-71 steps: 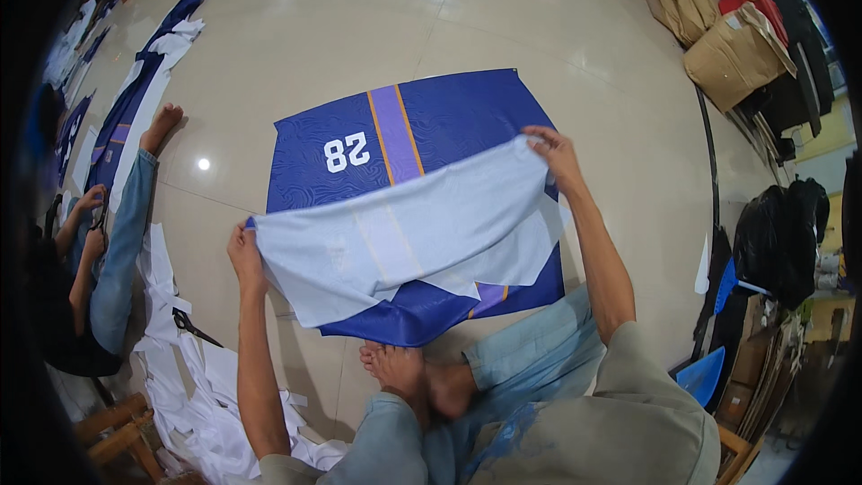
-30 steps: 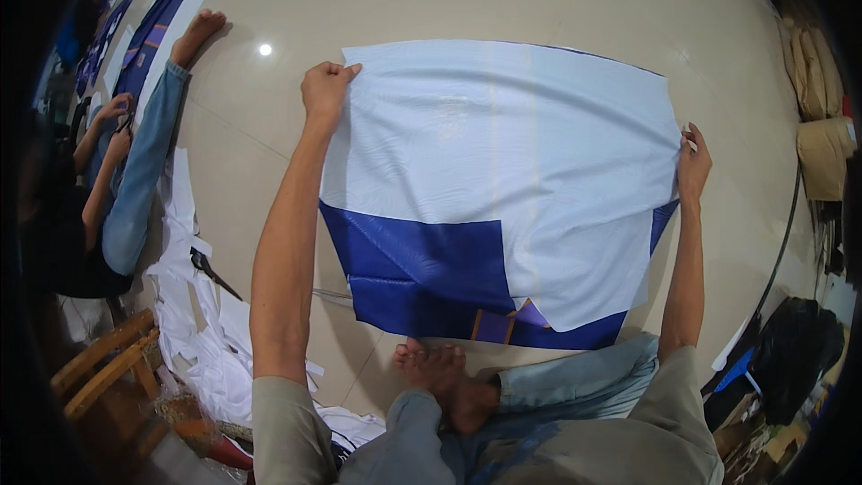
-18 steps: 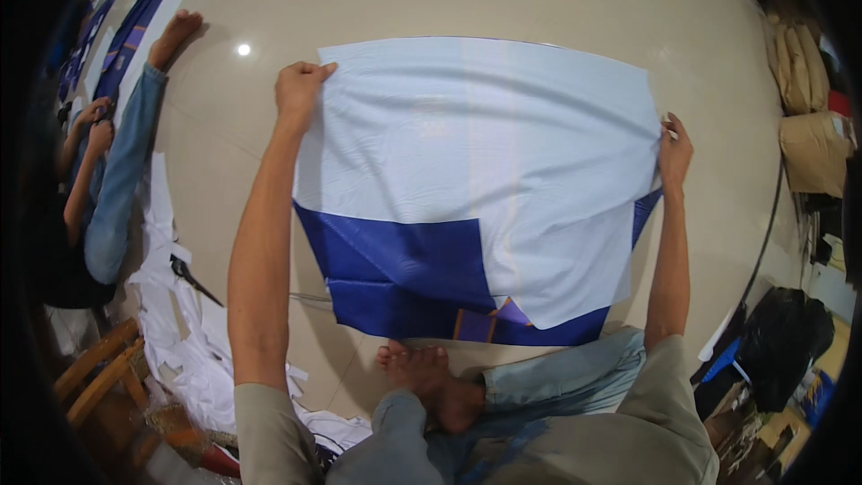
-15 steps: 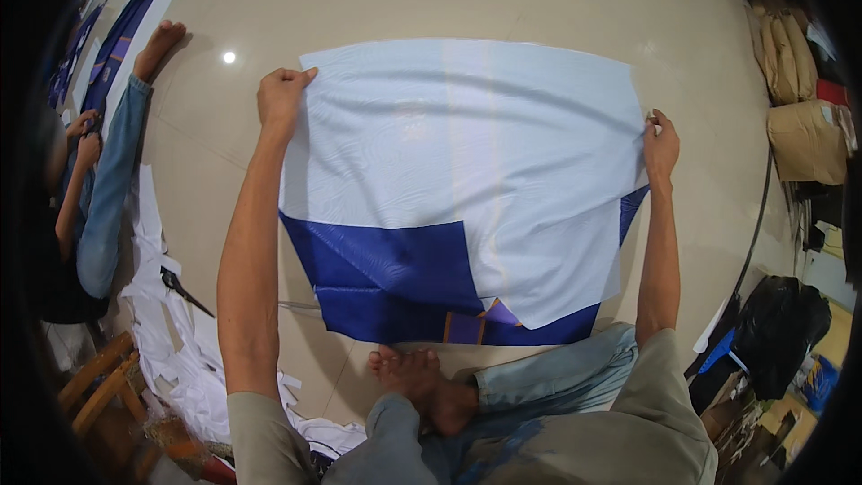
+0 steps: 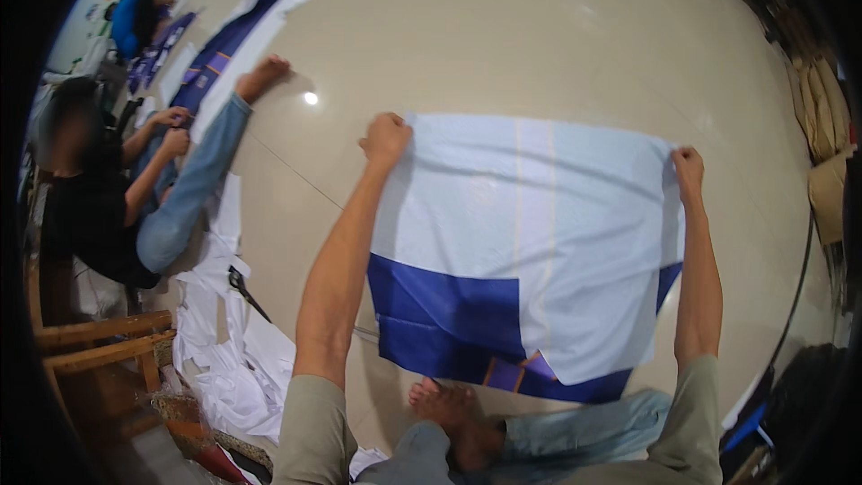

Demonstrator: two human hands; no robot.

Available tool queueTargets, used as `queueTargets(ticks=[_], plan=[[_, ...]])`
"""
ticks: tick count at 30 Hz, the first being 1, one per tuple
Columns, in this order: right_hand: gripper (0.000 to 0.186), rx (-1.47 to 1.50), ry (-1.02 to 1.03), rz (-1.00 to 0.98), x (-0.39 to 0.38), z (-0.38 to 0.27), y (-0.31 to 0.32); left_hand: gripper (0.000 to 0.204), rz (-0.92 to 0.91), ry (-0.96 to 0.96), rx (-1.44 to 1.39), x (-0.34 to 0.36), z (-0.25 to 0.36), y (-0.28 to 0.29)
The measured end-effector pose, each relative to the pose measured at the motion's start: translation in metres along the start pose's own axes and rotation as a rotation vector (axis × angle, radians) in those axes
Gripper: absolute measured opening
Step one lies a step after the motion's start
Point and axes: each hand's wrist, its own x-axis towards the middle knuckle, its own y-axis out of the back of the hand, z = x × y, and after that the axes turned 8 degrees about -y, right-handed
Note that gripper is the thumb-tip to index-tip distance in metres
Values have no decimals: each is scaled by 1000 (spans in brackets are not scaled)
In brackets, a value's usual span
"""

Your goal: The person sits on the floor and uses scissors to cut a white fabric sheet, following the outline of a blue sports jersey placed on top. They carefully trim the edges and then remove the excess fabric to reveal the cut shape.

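Observation:
A large piece of fabric (image 5: 458, 207), pale on the side facing up, is stretched between my two hands in front of me. Its dark blue printed side (image 5: 440, 310) shows at the lower left and along the near edge, with a small purple and orange patch. My left hand (image 5: 387, 138) pinches the far left corner. At the far right corner, my right hand (image 5: 689, 171) grips the cloth with closed fingers. Shallow creases run across the pale side. The near edge lies just beyond my bare foot (image 5: 453, 409).
White cloth scraps (image 5: 229, 368) and black-handled scissors (image 5: 244, 290) lie on the floor at my left. A person in black (image 5: 94, 207) sits beyond, handling a long blue and white strip (image 5: 229, 54). Wooden furniture (image 5: 108, 341) stands near left; brown sacks (image 5: 819, 108) line the right.
My view has swung left, so the cloth sits farther right and lower in the picture. Both hands keep hold of its far corners.

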Motion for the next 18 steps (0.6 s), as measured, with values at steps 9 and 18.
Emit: queueTargets(ticks=[9,18], plan=[[51,652,383,62,14,-141,139,29,607,-524,-439,18,93,184],[41,426,654,201,-91,-136,306,40,446,-817,-923,-130,130,330]])
